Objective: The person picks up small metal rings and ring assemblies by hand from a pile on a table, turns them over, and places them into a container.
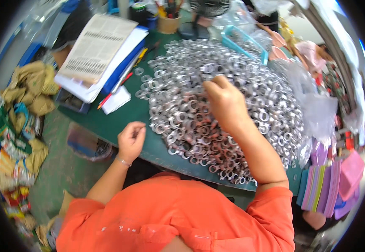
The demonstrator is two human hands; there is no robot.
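Note:
A broad heap of small silvery metal rings (182, 117) covers much of the green table (149, 145). Over the middle of the heap is my right hand (224, 98), its fingers curled down in a closed grip. The back of that hand hides whatever its fingertips hold, if anything. At the table's near edge, left of the heap, my left hand (132, 140) is held with curled fingers. A dark patch shows within its curl, and I cannot make out whether it is a thing or a shadow.
Papers (96, 48) and a blue folder are stacked at the far left, with pens beside them. A turquoise basket (245, 44), a small fan (209, 7) and a pen holder (168, 24) stand at the back. Colourful stacked plastic trays (323, 185) are at the right.

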